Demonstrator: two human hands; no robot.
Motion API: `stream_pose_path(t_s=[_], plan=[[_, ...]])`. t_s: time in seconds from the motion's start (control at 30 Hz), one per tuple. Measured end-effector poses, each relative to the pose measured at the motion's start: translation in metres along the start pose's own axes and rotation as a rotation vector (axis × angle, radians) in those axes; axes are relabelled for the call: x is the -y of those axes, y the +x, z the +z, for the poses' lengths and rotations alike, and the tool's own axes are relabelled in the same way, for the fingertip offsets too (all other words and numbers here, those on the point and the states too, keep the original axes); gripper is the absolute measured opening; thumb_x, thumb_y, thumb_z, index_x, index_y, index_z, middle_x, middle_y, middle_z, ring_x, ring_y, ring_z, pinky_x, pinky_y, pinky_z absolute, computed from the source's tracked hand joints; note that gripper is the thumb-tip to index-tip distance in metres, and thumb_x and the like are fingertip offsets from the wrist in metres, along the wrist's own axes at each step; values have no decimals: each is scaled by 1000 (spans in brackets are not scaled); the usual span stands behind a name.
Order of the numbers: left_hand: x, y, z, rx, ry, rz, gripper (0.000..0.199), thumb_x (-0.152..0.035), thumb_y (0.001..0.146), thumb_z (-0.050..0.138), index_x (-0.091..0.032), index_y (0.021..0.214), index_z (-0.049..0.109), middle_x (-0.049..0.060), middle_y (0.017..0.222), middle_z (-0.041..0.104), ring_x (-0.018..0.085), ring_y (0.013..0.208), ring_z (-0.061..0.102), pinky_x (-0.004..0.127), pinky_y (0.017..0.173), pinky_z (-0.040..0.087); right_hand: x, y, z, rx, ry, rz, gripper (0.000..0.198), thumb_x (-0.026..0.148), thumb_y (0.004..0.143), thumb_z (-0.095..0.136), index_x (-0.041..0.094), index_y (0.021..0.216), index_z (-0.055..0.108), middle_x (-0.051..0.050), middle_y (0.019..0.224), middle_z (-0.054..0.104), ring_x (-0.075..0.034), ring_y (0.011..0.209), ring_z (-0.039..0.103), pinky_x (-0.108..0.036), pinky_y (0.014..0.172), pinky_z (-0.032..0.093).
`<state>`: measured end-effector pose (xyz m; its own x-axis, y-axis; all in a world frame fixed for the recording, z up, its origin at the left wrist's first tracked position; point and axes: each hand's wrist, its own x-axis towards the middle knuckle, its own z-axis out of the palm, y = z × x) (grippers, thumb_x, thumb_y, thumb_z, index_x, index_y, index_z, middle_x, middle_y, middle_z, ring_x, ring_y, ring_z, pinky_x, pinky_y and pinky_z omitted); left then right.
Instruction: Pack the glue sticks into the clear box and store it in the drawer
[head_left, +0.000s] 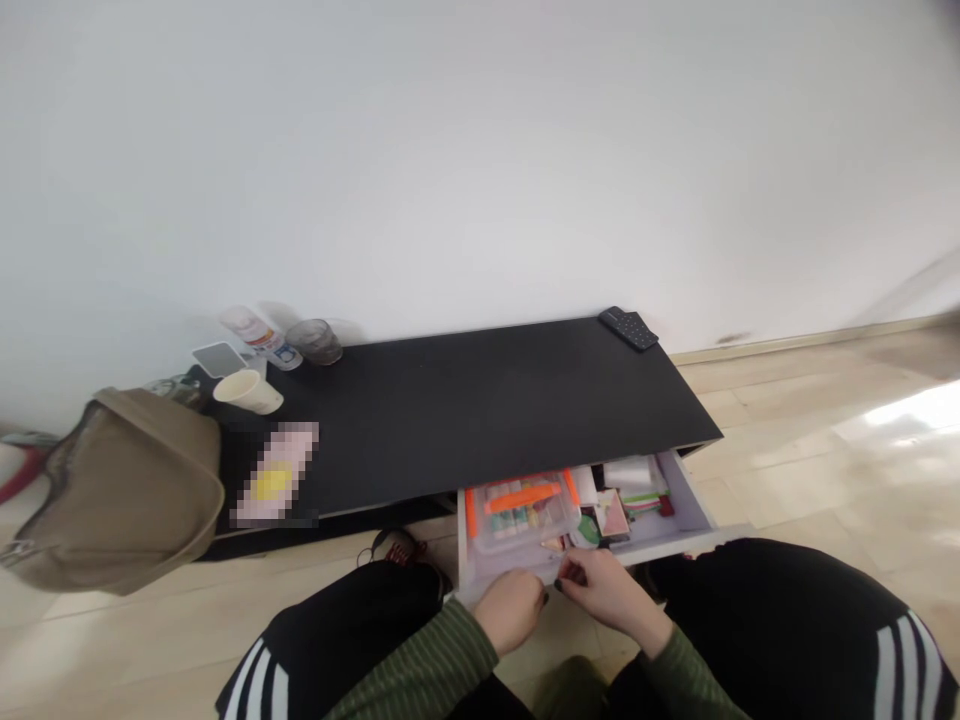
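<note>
My left hand (511, 610) is closed at the front edge of the open drawer (480, 568), its fingertips turned toward the other hand. Close on its right, my right hand (600, 592) has its fingers curled and pinched together. A narrow gap lies between the two hands, and whatever they hold is too small or hidden to make out. Just beyond them in the drawer are a clear plastic box with orange clips (525, 510), a green round item (587, 531), a small pinkish box (612, 514) and several thin green and red sticks (646, 503).
The drawer pulls out from a low black cabinet (465, 400) against a white wall. On top stand a brown bag (142, 480), a paper cup (251, 392), a spray can (262, 337), a dark glass (316, 342), a blurred pink-yellow item (276, 475) and remote controls (628, 328).
</note>
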<state>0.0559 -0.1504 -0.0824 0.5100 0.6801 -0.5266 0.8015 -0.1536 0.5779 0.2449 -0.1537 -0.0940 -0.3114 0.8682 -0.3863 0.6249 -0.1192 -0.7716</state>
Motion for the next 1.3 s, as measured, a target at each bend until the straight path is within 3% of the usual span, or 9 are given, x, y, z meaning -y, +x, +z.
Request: stream_pose_path(t_s=[0.23,0.57,0.77,0.9,0.97,1.03,1.1,1.2,1.3], plan=[[-3,15,-17,-64,174,-82,41,-20,93,33,-15,96,73,20,96,73,32,97,70,42,85,50,-8,24,8,-213,-7,-67,11,17,81,52,20,88,59,-3,76,68,-18,72,65,-27,70,46],[8,53,-41,-273,199,-142,36,-21,93,38,-10,122,56,20,116,67,29,113,62,38,91,48,-21,64,15,-327,-34,-313,45,11,76,54,21,120,58,-12,128,58,-25,125,52,-43,109,40],[3,57,-50,-293,238,-153,35,-23,87,51,-9,117,61,21,118,65,32,117,60,40,94,46,-14,70,-2,-144,-132,-178,43,16,76,61,16,119,64,-15,126,63,-28,121,56,-42,104,42],[1,34,-79,-69,-258,-89,27,-36,88,52,-15,77,66,9,79,68,21,79,66,31,71,49,17,48,-34,-23,-8,-142,13,27,84,60,19,80,69,-5,78,69,-20,75,63,-31,72,46],[-2,21,-97,-125,-708,71,28,-39,86,57,-14,75,64,1,64,59,12,59,55,25,59,43,38,36,-49,-111,299,-208,19,31,86,61,19,72,66,-1,67,63,-14,61,54,-27,60,40],[-8,10,-113,-352,-1165,281,27,-38,83,65,-17,98,65,-7,60,45,5,48,38,19,52,32,60,27,-61,-185,746,-332,12,33,84,66,21,84,70,3,59,54,-11,55,43,-24,54,35],[-16,4,-122,-481,-1521,453,50,-29,82,67,-27,130,55,-10,63,35,3,45,24,18,48,24,77,23,-68,-183,1162,-433,31,29,82,69,28,113,69,8,50,39,-9,48,31,-22,48,29],[-24,2,-125,-457,-1765,567,83,-15,80,65,-42,150,29,-11,67,29,2,44,13,18,45,19,90,26,-70,-94,1572,-480,72,17,78,67,36,144,47,12,48,22,-9,44,16,-19,40,20],[-27,4,-122,-380,-1808,601,91,-12,79,63,-45,152,22,-11,66,23,3,43,8,18,44,16,91,33,-67,-26,1789,-472,84,9,77,62,42,150,36,12,50,22,-9,43,15,-15,38,19]])
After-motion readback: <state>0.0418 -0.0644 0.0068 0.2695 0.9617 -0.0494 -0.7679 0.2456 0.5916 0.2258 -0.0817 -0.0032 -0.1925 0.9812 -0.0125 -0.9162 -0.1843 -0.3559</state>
